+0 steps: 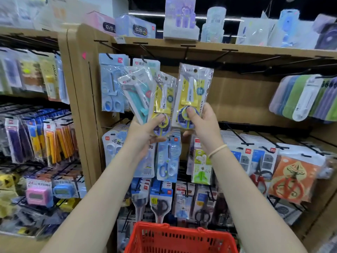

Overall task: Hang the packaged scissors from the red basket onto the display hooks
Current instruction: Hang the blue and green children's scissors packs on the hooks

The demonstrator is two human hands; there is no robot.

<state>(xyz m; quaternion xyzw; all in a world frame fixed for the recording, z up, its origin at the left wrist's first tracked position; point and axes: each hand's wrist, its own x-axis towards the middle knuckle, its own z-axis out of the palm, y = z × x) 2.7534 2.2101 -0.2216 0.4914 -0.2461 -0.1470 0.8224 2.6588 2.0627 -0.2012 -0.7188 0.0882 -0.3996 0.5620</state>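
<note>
My right hand pinches one yellow scissors pack by its lower end and holds it upright below an empty black display hook. My left hand grips a fan of scissors packs: a teal one tilted left and a yellow one. Both hands are raised in front of the cardboard display. The red basket sits low at the bottom centre; what lies inside it is hidden.
Blue scissors packs hang at upper left of the panel, and several rows of packaged scissors below. Bare hooks stick out under the top shelf, which carries clock boxes. Colourful packs hang at right, stationery racks at left.
</note>
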